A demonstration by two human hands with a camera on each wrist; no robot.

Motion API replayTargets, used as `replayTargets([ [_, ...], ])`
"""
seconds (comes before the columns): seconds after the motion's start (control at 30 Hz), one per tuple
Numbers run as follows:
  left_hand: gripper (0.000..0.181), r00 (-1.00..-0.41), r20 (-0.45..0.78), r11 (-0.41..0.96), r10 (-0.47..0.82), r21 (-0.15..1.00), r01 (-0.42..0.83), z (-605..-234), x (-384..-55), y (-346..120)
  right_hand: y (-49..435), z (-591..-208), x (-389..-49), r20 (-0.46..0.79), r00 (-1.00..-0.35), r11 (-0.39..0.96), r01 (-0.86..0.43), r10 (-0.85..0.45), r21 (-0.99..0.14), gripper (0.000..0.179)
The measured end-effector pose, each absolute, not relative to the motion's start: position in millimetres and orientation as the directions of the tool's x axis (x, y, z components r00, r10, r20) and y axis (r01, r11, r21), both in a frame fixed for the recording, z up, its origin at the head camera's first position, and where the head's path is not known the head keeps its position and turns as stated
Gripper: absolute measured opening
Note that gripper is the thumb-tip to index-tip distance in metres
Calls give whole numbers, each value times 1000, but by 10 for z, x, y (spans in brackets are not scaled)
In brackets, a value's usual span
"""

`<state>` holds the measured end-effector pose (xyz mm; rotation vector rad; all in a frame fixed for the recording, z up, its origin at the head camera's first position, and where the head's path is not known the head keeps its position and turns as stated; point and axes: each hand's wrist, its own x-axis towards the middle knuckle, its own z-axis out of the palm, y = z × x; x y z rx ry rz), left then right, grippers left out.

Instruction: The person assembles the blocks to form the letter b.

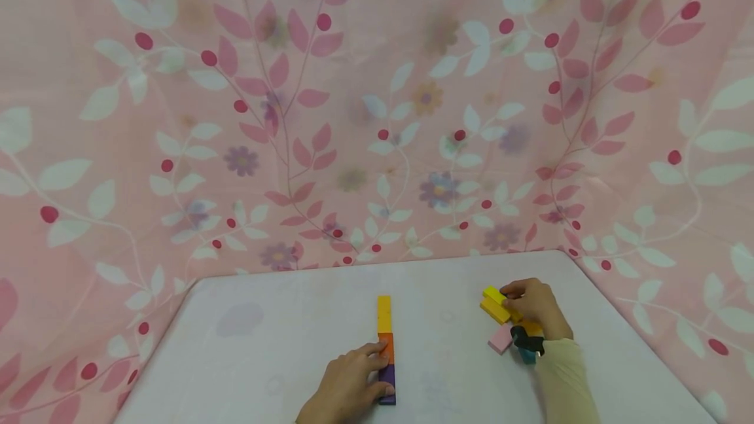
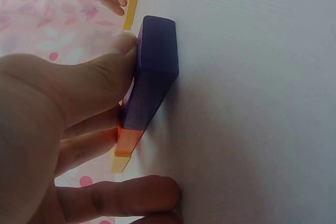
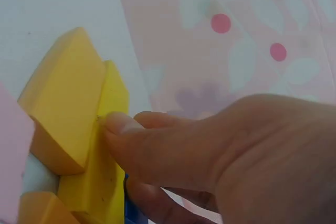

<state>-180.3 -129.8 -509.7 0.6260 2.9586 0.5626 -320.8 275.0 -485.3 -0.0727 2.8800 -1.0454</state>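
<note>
A straight row of blocks lies on the white table: a purple block [image 1: 386, 375] nearest, an orange block [image 1: 387, 351] after it and a yellow-orange block [image 1: 384, 314] at the far end. My left hand [image 1: 347, 381] rests on this row, thumb at the purple block and fingertips on the orange one. At the right, my right hand [image 1: 535, 306] pinches a bright yellow block [image 3: 89, 192], its thumb on the face and the fingers behind. A blue block [image 3: 135, 211], partly hidden by the fingers, stands against it. A thicker amber block [image 3: 65, 103] leans alongside.
A pink block [image 1: 501, 339], an orange-yellow block [image 1: 531, 328] and a teal block [image 1: 527, 356] lie under and beside the right wrist. The black wrist camera [image 1: 526, 340] overlaps them. Behind the table [image 1: 294, 319] hangs a pink floral cloth [image 1: 365, 182].
</note>
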Motion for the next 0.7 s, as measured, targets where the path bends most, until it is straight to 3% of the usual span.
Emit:
replayTargets([
  [0.43,52,-917,-8,847,399,386,365,-5095,-1813,-1288,2556,-4985,-3248,-31,-997,793,74,69,-604,29],
  [0.7,53,-913,16,844,407,376,383,-5113,-1801,-1306,2492,-5029,-3275,-37,-997,804,82,74,-589,28],
])
